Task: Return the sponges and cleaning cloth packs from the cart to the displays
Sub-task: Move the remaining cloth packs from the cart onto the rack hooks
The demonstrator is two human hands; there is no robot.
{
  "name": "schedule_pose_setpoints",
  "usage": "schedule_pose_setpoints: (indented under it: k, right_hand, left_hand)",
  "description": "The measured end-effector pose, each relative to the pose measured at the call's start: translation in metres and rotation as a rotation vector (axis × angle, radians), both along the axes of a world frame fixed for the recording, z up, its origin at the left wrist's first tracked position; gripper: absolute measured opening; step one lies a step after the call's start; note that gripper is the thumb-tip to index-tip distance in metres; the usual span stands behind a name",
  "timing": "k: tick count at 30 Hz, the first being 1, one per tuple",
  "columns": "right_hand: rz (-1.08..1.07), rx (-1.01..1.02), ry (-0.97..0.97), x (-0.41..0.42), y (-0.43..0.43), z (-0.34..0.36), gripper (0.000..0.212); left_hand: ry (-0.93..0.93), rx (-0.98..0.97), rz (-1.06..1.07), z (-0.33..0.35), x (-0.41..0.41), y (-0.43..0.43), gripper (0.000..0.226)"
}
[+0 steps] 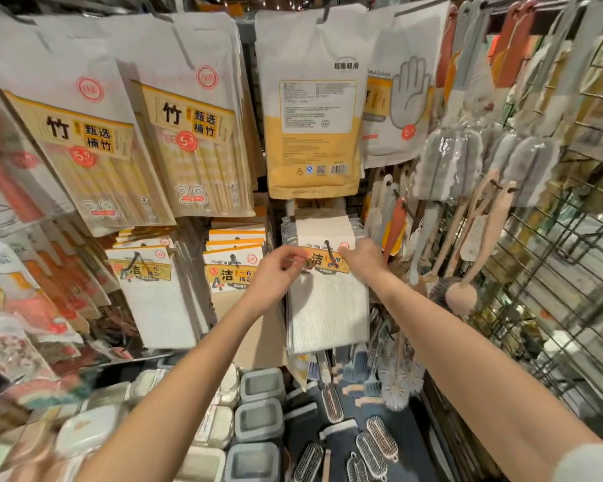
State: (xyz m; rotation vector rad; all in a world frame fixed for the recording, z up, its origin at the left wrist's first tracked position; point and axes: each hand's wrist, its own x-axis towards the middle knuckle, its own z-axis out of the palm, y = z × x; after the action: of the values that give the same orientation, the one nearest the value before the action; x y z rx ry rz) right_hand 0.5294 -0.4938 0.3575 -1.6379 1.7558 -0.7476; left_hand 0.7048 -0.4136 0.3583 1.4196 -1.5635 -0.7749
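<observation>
Two hands are held on one cleaning cloth pack [328,307] at the middle of the display, where it hangs at the front of a row of like packs on a dark peg hook [330,255]. The pack is seen as a flat white textured cloth in clear wrap, topped by a header card [328,260] with an orange-yellow band, black characters and a small red round mark. The left edge of that card is pinched by the left hand [279,273], with its fingers curled round it; the upper right corner is gripped by the right hand [361,260], though its fingertips are partly hidden behind the card. Little room is left above, since the bottom edge of a yellow-and-white bag [310,116] hangs just over the row. On the left, a second row of cloth packs [232,269] hangs just beside, with brown board showing in the narrow gap between. On the right, long-handled brushes [394,231] hang close to the pack's edge, and a wire grid rack [554,290] stands beyond them. Below the pack's lower edge, grey-lidded containers [261,387] and scrub brushes [380,440] are laid out.
</observation>
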Motion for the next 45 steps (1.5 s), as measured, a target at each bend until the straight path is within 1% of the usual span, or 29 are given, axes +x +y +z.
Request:
schedule_pose_setpoints:
  k: [1, 3, 4, 5, 8, 12, 16, 20, 22, 24, 26, 27, 29, 32, 36, 40, 43, 45]
  right_hand:
    - [0.006, -0.004, -0.009, -0.006, 0.008, 0.001, 0.034]
    - [0.034, -0.006, -0.032, -0.022, 0.026, 0.001, 0.051]
    - [0.044, -0.01, -0.047, -0.032, 0.039, 0.002, 0.056]
    - [0.057, -0.023, -0.065, -0.045, 0.055, 0.005, 0.055]
    - [0.052, -0.048, -0.083, -0.085, 0.105, 0.008, 0.042]
    - [-0.029, 0.003, -0.09, -0.146, 0.182, -0.007, 0.049]
    - [-0.186, 0.053, -0.085, -0.223, 0.282, -0.038, 0.044]
    - [-0.354, 0.118, -0.125, -0.304, 0.405, -0.073, 0.04]
    - [-0.433, 0.15, -0.13, -0.339, 0.463, -0.09, 0.037]
    - [-0.551, 0.198, -0.139, -0.379, 0.529, -0.109, 0.036]
    - [-0.678, 0.228, -0.168, -0.41, 0.58, -0.125, 0.036]
    - [-0.762, 0.243, -0.19, -0.427, 0.611, -0.13, 0.036]
    - [-0.866, 0.261, -0.208, -0.451, 0.652, -0.138, 0.037]
    - [-0.958, 0.311, -0.236, -0.485, 0.702, -0.156, 0.038]
    - [-1.072, 0.376, -0.28, -0.528, 0.747, -0.188, 0.038]
    - [-1.176, 0.471, -0.335, -0.572, 0.769, -0.228, 0.037]
    - [-1.246, 0.549, -0.368, -0.609, 0.777, -0.262, 0.039]
    - [-1.253, 0.579, -0.385, -0.624, 0.78, -0.277, 0.041]
  left_hand:
    - [-0.011, 0.008, -0.005, 0.001, -0.004, 0.001, 0.018]
    - [0.002, 0.015, -0.005, 0.001, -0.013, 0.004, 0.018]
    - [0.009, 0.019, -0.01, 0.001, -0.02, 0.009, 0.018]
    - [0.001, 0.026, -0.021, 0.0, -0.029, 0.014, 0.018]
    - [-0.023, 0.039, -0.108, -0.006, -0.065, 0.034, 0.017]
    - [0.023, 0.1, -0.244, -0.02, -0.127, 0.068, 0.02]
    - [0.012, 0.141, -0.456, -0.032, -0.213, 0.12, 0.02]
    - [0.029, 0.194, -0.653, -0.049, -0.309, 0.204, 0.022]
    - [0.025, 0.234, -0.716, -0.064, -0.349, 0.246, 0.021]
    - [0.004, 0.293, -0.828, -0.086, -0.395, 0.293, 0.021]
    - [-0.019, 0.346, -0.9, -0.106, -0.433, 0.33, 0.013]
    - [-0.032, 0.388, -0.949, -0.117, -0.457, 0.353, 0.012]
    - [-0.056, 0.429, -1.007, -0.136, -0.493, 0.383, 0.014]
    - [-0.13, 0.452, -1.083, -0.162, -0.542, 0.423, 0.023]
    - [-0.268, 0.505, -1.187, -0.202, -0.615, 0.461, 0.014]
    - [-0.413, 0.534, -1.26, -0.264, -0.69, 0.487, 0.013]
    - [-0.552, 0.536, -1.324, -0.308, -0.742, 0.5, 0.02]
    - [-0.667, 0.514, -1.357, -0.329, -0.763, 0.503, 0.026]
